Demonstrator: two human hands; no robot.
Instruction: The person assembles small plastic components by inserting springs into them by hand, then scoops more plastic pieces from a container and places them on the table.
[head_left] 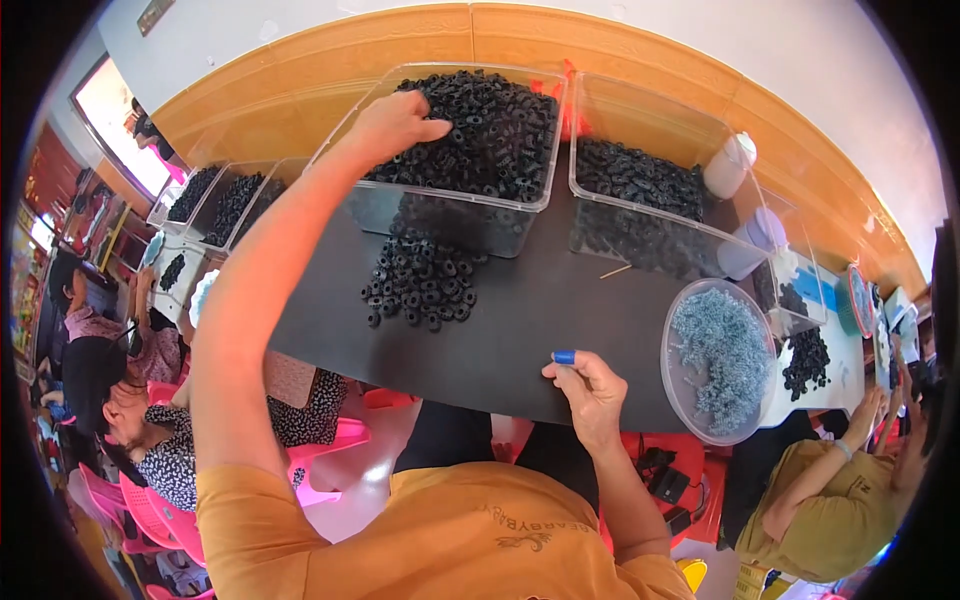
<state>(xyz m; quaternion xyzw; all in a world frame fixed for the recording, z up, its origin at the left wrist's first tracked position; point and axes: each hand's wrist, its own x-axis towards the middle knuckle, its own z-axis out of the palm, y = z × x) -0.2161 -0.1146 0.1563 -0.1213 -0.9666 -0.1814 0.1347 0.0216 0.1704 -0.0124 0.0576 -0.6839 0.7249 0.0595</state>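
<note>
My left hand (398,125) reaches into a large clear plastic bin heaped with small black ring-shaped parts (480,130). Its thumb points to the right, apart from a bent finger; the other fingertips are hidden among the parts. In front of the bin (450,195), a loose pile of the same black parts (425,285) lies on the dark table. My right hand (588,390) is over the table's near edge, thumb and index finger pinched together. A blue band (564,357) wraps a fingertip there. Whatever the pinch holds is too small to name.
A second clear bin (640,205) of black parts stands at the right, beside a white bottle (730,165) and a lilac container (752,240). A round tub (720,435) holds small bluish clear pieces. A thin stick (615,271) lies nearby. People sit at both sides.
</note>
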